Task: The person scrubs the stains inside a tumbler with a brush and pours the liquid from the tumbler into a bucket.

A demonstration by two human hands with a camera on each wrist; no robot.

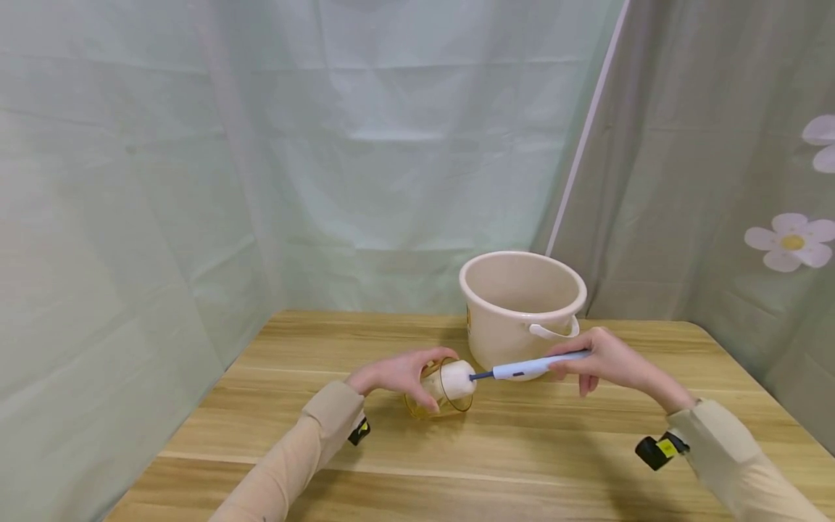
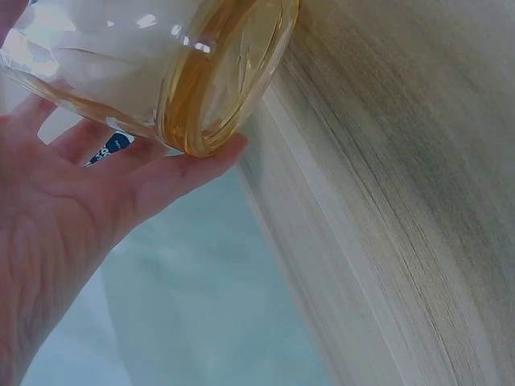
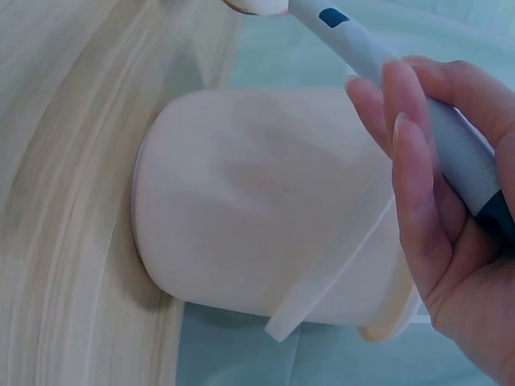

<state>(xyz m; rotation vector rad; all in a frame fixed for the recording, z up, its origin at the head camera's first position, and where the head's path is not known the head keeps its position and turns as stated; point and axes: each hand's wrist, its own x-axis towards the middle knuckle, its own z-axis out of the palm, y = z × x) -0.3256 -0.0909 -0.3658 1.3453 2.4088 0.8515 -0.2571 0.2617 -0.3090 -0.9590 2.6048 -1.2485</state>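
My left hand (image 1: pixel 399 373) grips a clear amber glass (image 2: pixel 105 72) that lies tilted on its side, mouth turned to the right. In the left wrist view, fingers curve around its wall, close to the thick amber base. Inside the mouth sits the white sponge head (image 1: pixel 458 378) of a cup brush. Its light blue handle (image 1: pixel 515 370), with a dark neck, runs right to my right hand (image 1: pixel 609 362). Thumb and fingers hold the handle near its rear, also visible in the right wrist view (image 3: pixel 451 161).
A cream bucket (image 1: pixel 485 333) with a white carrying handle (image 1: pixel 551 333) stands on the wooden table (image 1: pixel 365 464), just behind the brush. Pale green curtains (image 1: pixel 391 145) hang behind and at the left; a grey one with flowers (image 1: pixel 792 243) hangs at the right.
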